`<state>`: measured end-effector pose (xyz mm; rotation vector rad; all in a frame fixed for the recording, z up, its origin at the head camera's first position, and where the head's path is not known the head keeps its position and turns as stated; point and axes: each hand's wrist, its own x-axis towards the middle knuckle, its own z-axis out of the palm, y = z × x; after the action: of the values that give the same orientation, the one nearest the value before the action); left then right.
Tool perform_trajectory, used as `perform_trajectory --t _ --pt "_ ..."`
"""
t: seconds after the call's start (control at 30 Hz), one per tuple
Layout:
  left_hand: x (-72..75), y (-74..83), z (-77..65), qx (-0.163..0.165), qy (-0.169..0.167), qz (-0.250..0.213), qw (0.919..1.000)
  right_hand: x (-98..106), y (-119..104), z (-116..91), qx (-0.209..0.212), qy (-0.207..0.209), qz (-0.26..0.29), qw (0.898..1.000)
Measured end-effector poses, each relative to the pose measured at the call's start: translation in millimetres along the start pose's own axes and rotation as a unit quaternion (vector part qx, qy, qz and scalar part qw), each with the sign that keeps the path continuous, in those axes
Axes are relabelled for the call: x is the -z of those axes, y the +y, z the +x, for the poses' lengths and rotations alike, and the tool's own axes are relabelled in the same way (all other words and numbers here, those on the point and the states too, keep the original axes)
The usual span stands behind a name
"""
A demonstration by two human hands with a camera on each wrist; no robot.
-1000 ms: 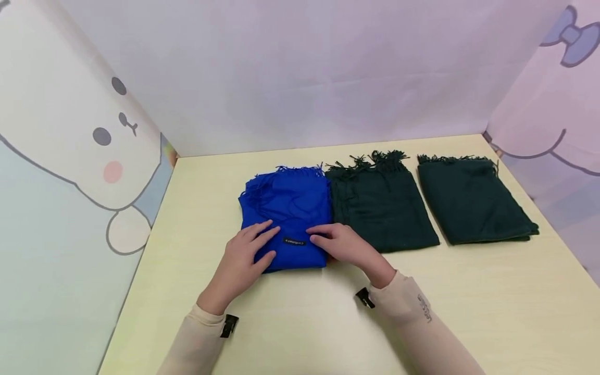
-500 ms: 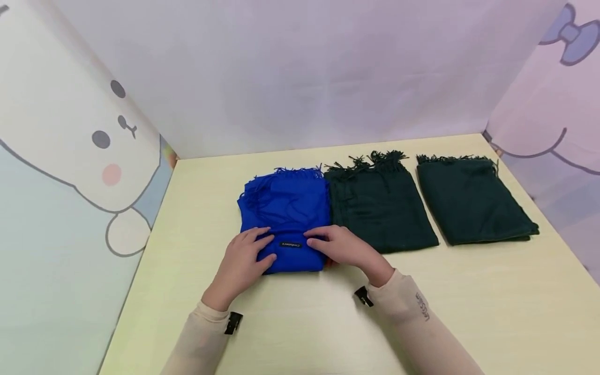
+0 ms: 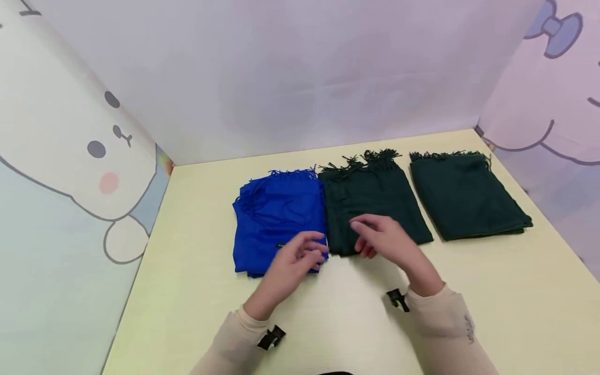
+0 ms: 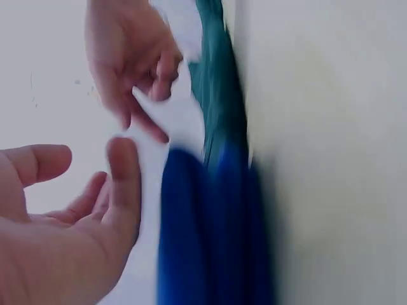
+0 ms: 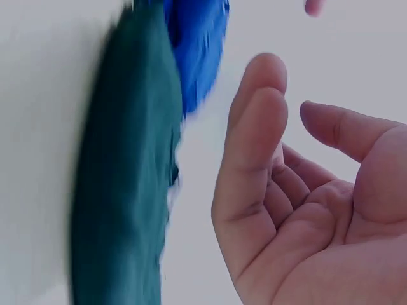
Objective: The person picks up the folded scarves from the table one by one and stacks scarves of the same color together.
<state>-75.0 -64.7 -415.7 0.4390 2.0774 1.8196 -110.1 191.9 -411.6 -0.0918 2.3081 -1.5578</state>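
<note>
A folded blue scarf [image 3: 276,208] with a fringed far edge lies flat on the table. My left hand [image 3: 297,260] hovers over its near right corner, fingers loosely bent and holding nothing; it covers part of the small black label. Right beside the blue scarf lies a folded dark green scarf [image 3: 370,192], its fringe at the back. Above the near part of that scarf is my right hand [image 3: 386,239], relaxed and with nothing in it. In the right wrist view, a gap separates the right hand [image 5: 299,184] from the green cloth [image 5: 127,171].
A second folded dark green scarf [image 3: 466,198] lies at the right of the pale table [image 3: 187,234], a narrow strip away from the first. A white curtain-like wall [image 3: 300,78] stands behind the table, with cartoon-printed panels [image 3: 70,130] at the sides.
Both hands have lifted off the blue scarf and moved right, the right one now over the middle green scarf. The scarves keep their places on the table; the head view has shifted slightly.
</note>
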Motion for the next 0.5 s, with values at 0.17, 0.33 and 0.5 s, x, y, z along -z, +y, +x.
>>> perform_trajectory --t 0.17,0.33,0.5 --pt "-27.8 -6.0 6.1 0.131 -0.077 -0.163 0.975 41.8 17.2 -28.8 -0.015 0.063 -0.029 0.997" --pt "-42.4 -8.1 7.8 0.178 -0.018 -0.289 0.9404 74.4 36.2 -59.9 -0.072 0.097 -0.125 0.985" --pt "-52.4 -7.2 13.4 0.158 0.042 -0.402 0.9008 86.3 54.4 -70.3 -0.105 0.092 -0.098 0.985"
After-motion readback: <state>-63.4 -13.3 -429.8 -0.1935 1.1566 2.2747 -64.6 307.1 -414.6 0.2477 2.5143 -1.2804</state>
